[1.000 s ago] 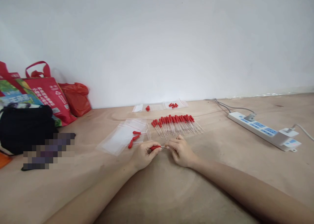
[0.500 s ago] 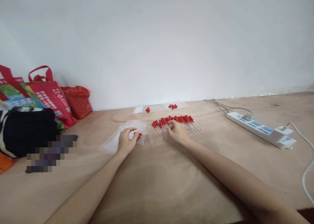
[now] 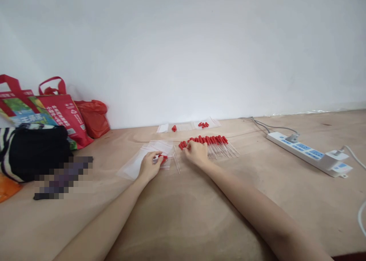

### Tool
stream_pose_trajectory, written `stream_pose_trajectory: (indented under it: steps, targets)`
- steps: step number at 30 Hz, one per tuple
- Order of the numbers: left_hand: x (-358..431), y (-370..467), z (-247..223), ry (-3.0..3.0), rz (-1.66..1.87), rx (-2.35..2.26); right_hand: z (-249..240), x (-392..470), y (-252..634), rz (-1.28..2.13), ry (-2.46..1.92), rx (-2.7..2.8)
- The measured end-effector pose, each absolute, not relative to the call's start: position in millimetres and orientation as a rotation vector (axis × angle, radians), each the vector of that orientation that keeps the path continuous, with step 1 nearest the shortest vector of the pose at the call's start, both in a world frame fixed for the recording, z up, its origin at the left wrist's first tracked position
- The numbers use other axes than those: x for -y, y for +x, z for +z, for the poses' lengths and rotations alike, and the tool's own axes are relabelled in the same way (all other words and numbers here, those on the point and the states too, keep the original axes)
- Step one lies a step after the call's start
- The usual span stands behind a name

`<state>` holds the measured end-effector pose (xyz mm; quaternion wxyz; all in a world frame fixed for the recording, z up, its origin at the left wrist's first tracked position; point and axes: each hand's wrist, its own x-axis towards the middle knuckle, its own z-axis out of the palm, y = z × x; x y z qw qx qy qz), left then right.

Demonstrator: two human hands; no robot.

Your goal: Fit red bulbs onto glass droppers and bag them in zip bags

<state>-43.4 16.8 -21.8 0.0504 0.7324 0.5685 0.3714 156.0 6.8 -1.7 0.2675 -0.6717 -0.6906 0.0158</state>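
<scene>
Hands apart, holds I can't tell, my right hand (image 3: 197, 154) seemingly arranges the row (image 3: 213, 140), left hand (image 3: 149, 166) at bulbs (image 3: 164, 159) needing a light pinch.

Bulbs (image 3: 215, 139) smooth; bags (image 3: 132, 164) clear plastic; tabletop (image 3: 183, 215) matt wood.

On your table (image 3: 183, 219), the row of droppers (image 3: 215, 140) lies at the frame's centre, with loose tubes (image 3: 177, 162) just left of it and plastic bags (image 3: 132, 165) farther left. Behind them, packets (image 3: 184, 127) lie near the wall (image 3: 183, 62). Shopping bags (image 3: 67, 116) sit at left, your power strip (image 3: 301, 151) at right.
</scene>
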Motion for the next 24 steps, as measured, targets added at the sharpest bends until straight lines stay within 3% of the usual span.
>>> stream_pose_trajectory:
  steps: [13,24]
  targets:
    - [-16,-36,-20,2.309,1.074,-1.574,4,-21,106,0.272,-1.983,1.858]
    - [-21,-33,-22,1.994,1.522,-1.49,-2,4,131,0.123,-1.826,1.881]
